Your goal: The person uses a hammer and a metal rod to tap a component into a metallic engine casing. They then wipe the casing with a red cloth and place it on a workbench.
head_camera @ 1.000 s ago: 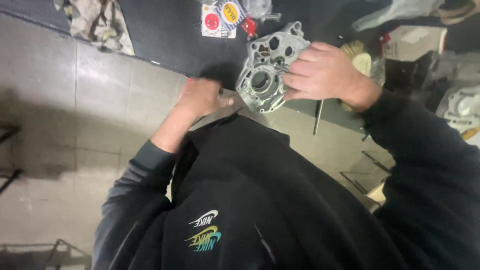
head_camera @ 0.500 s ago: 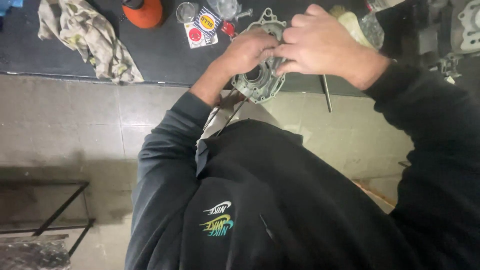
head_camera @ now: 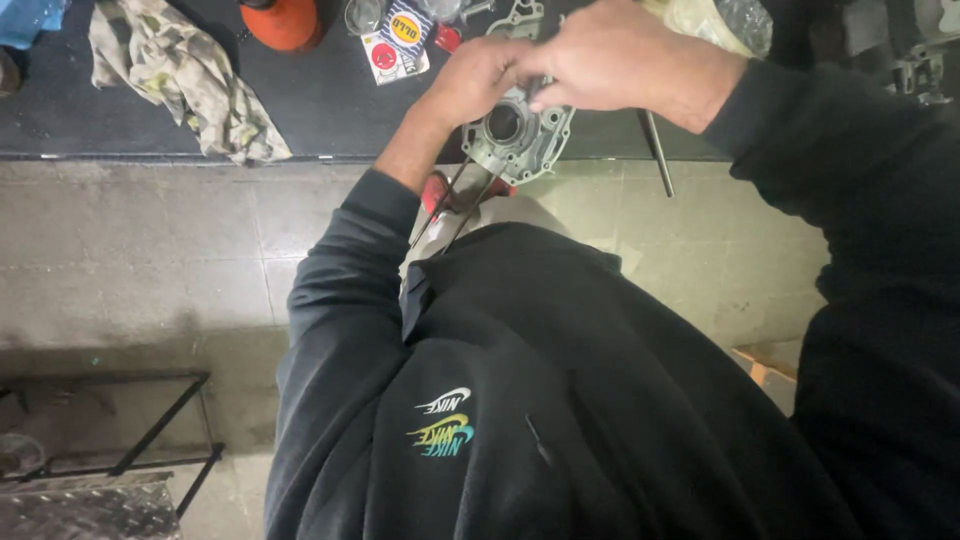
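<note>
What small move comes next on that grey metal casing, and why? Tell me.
Probably steady the grey metal casing flat before pressing further: it overhangs the dark mat's edge, both the left hand and the right hand meet on its top, and their grip is hidden.

Grey cast-metal engine casing (head_camera: 517, 133), flat irregular plate with a large round bore near its middle and smaller bolt holes along a lobed rim. Matt, dull surface. Lies at the near edge of the dark bench mat, lower lobes overhanging the edge. Upper part hidden under both hands; bore and lower rim visible.
</note>
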